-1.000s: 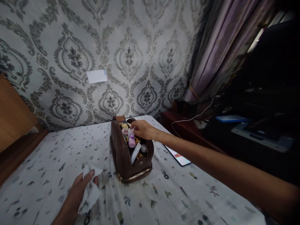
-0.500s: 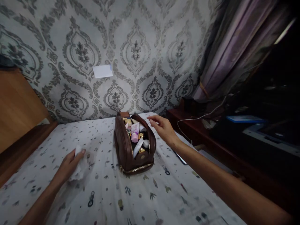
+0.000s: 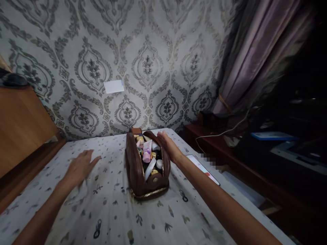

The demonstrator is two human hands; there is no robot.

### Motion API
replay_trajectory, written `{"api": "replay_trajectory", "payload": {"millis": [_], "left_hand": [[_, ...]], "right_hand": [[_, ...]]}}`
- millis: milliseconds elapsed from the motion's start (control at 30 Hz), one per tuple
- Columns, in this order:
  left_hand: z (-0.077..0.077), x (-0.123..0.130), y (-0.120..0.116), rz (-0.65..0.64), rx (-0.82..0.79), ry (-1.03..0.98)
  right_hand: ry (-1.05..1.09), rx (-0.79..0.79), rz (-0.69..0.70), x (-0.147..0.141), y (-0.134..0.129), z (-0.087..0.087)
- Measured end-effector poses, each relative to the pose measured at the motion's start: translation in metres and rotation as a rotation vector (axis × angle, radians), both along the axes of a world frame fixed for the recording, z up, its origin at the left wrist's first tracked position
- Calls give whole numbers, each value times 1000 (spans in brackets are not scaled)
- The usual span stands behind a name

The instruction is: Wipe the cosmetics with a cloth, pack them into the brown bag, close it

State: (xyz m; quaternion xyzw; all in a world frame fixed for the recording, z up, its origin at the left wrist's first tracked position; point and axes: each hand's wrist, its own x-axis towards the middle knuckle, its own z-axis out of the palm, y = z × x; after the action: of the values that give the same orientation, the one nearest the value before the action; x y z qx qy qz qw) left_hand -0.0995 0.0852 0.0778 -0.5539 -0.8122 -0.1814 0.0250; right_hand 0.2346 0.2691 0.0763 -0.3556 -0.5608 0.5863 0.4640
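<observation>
A brown leather pouch [image 3: 134, 170] stands unzipped on the patterned white sheet [image 3: 109, 217]. Inside it are a pink and white tube [image 3: 147, 151], a white tube [image 3: 150, 169], a round silver-grey lid [image 3: 159, 164] and several gold-coloured items. My right hand [image 3: 168, 146] is against the pouch's right side near the back, fingers stretched out and holding nothing. To the left of the pouch, my left hand [image 3: 80, 166] lies spread over the sheet, palm down, with nothing visible in it.
A phone with a lit screen [image 3: 203, 169] lies right of the pouch, partly behind my right forearm. A wooden panel [image 3: 25, 119] stands at the left. Patterned wallpaper rises behind. At the right are a white cable [image 3: 222, 135], a dark red ledge [image 3: 245, 170] and a purple curtain [image 3: 255, 61].
My left hand has let go of the crumpled white sheet or cloth and spread flat. My right hand has come in against the pouch's side. The view has tilted up slightly.
</observation>
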Motion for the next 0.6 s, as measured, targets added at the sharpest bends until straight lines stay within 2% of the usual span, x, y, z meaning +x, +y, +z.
{"api": "replay_trajectory", "payload": {"millis": [67, 133, 200, 300, 367, 467, 600], "left_hand": [[9, 27, 32, -123, 124, -191], [13, 53, 67, -179, 244, -419], [11, 77, 97, -172, 306, -624], [3, 98, 126, -260, 323, -828], [-3, 101, 135, -303, 358, -911], [-8, 93, 144, -307, 375, -1017], [-5, 78, 173, -250, 210, -1253]], "right_hand": [[-60, 102, 52, -7, 2, 3], [-146, 230, 80, -11, 4, 5], [-209, 296, 68, -14, 5, 5], [-245, 302, 59, -14, 7, 4], [-256, 319, 70, -13, 10, 4], [-237, 355, 82, -12, 14, 5], [-183, 387, 82, -10, 18, 8]]}}
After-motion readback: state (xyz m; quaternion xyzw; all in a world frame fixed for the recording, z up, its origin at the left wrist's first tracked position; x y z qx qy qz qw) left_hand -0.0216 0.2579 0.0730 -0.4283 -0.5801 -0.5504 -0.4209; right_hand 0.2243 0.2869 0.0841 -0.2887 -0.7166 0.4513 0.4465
